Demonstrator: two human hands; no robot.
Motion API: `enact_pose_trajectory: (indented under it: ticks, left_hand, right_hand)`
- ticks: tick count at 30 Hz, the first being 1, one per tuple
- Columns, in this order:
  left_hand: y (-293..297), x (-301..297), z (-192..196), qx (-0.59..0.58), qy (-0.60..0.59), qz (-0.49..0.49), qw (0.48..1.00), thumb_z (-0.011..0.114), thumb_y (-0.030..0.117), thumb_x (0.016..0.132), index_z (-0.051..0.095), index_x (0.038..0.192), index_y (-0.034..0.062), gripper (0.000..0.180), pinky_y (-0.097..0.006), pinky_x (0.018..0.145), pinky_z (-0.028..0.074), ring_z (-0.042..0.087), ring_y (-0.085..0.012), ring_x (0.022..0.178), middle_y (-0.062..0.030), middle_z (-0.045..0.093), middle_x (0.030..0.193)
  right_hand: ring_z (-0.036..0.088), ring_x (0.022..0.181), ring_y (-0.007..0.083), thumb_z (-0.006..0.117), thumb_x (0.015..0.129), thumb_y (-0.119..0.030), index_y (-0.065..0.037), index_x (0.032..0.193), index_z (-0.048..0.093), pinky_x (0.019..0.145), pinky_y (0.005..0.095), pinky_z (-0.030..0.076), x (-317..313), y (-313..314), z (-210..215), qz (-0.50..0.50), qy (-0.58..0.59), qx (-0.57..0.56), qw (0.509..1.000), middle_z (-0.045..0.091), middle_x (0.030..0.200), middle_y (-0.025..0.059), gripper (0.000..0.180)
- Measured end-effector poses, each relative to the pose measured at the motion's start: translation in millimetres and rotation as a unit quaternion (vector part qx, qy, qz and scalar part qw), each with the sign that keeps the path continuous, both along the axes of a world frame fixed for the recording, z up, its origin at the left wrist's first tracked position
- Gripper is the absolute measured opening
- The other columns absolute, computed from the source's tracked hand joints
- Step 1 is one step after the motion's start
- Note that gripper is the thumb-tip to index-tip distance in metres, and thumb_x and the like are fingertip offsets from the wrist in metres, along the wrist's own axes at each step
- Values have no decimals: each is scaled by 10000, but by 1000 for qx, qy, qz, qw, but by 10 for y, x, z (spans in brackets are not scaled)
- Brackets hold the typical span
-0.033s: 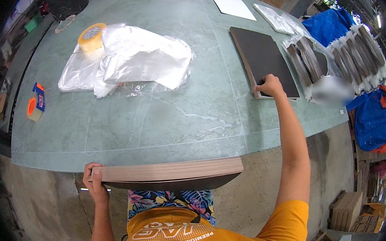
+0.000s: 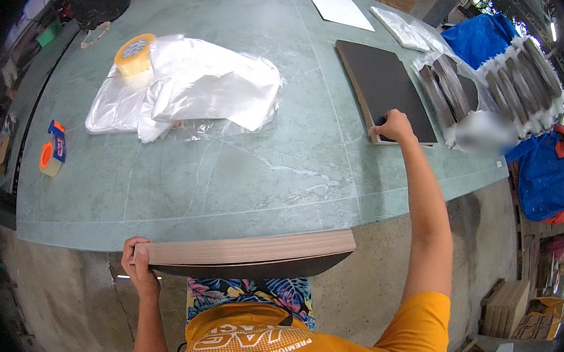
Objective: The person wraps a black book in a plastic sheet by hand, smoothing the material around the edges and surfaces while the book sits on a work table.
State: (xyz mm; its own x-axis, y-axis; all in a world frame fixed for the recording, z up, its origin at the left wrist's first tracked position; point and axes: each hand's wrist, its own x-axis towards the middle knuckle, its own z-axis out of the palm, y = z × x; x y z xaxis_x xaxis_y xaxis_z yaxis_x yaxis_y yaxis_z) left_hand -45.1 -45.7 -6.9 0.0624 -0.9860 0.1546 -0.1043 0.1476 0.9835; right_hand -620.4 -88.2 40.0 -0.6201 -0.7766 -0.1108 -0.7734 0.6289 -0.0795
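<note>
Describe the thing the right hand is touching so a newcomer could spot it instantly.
Start at the big green table and go to its far right side. The right hand rests on a dark flat board topping a thin stack there. Unlike the bagged bundles beside it, it is bare and unwrapped.

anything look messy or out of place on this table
Mostly tidy. The clear plastic bags lie crumpled in a loose heap, a tape roll resting on them. The dark board stack under the right hand sits square.

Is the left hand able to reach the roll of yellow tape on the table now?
Probably not as things stand. The left hand grips the end of a stack of boards at the near table edge, while the yellow tape roll lies far across the table beside clear plastic bags.
</note>
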Motion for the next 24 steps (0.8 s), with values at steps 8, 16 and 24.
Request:
enact_pose_trajectory:
  ticks: [8, 16, 24]
  left_hand:
    - [-3, 9, 3, -1, 1, 2, 1000, 494, 247, 749, 500, 794, -3, 255, -245, 647, 338, 442, -121, 680, -47, 489, 707]
    - [4, -14, 22, -13, -17, 14, 1000, 489, 286, 762, 498, 779, 5, 281, -248, 641, 333, 432, -111, 673, -33, 482, 696]
    - [-2, -15, 14, 4, -19, 13, 1000, 490, 299, 761, 499, 770, 17, 283, -257, 641, 327, 428, -116, 677, -25, 470, 694]
  right_hand:
    - [558, 939, 288, 750, 534, -292, 4, 1069, 539, 790, 335, 446, -76, 75, 159, 35, -39, 58, 997, 581, 995, 176, 647]
    - [411, 1134, 284, 664, 614, 28, -307, 1246, 355, 912, 354, 400, 242, 447, 39, 236, 103, 81, 963, 274, 1342, 94, 779]
    - [488, 1050, 283, 617, 627, 52, -228, 1146, 499, 866, 365, 427, 109, 331, 177, 279, 14, 68, 958, 398, 1264, 98, 601]
